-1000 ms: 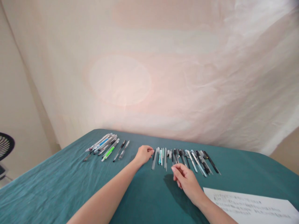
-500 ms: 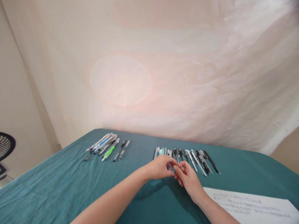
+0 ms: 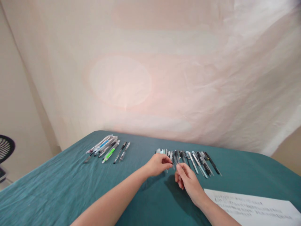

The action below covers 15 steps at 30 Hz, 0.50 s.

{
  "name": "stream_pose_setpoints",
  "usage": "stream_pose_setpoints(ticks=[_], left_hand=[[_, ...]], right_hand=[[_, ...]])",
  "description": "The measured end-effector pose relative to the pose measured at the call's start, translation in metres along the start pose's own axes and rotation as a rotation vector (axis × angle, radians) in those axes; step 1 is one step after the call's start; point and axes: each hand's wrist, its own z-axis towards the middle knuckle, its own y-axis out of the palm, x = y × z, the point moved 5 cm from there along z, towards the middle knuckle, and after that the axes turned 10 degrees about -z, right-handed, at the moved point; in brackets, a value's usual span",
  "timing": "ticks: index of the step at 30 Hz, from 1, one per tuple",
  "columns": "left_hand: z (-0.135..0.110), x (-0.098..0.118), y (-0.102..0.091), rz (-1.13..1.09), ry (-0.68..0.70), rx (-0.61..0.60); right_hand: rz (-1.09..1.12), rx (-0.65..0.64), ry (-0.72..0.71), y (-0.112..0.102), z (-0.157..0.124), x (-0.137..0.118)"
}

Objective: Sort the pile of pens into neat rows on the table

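A row of several pens lies side by side on the teal tablecloth. My left hand rests over the left end of this row, thumb and fingers pinched on a pale pen there. Just right of it and nearer to me is my right hand. Its fingers are curled together, with the fingertips at the near ends of the dark pens. What they pinch, if anything, is hidden. The two hands' fingertips are almost touching.
A second group of pens, one with a green barrel, lies at the far left of the table. A printed white sheet lies at the near right. A pale cloth backdrop hangs behind the table. A black round object stands at the left edge.
My left hand moved right from the row's left end to meet my right hand, then drew back slightly onto the leftmost pens. My right hand shifted a little toward the row.
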Motion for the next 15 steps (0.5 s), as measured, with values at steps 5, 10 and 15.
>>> stream_pose_setpoints(ticks=[5, 10, 15], left_hand=[[0.002, -0.02, -0.045, 0.333, -0.008, 0.381], [-0.002, -0.022, -0.051, 0.513, -0.049, 0.439], [-0.003, -0.017, -0.044, 0.602, -0.115, 0.432]], right_hand=[[0.028, 0.007, 0.011, 0.0, -0.001, 0.001], [0.046, 0.01, 0.015, 0.001, -0.001, 0.0], [0.051, 0.009, 0.027, 0.001, -0.001, -0.001]])
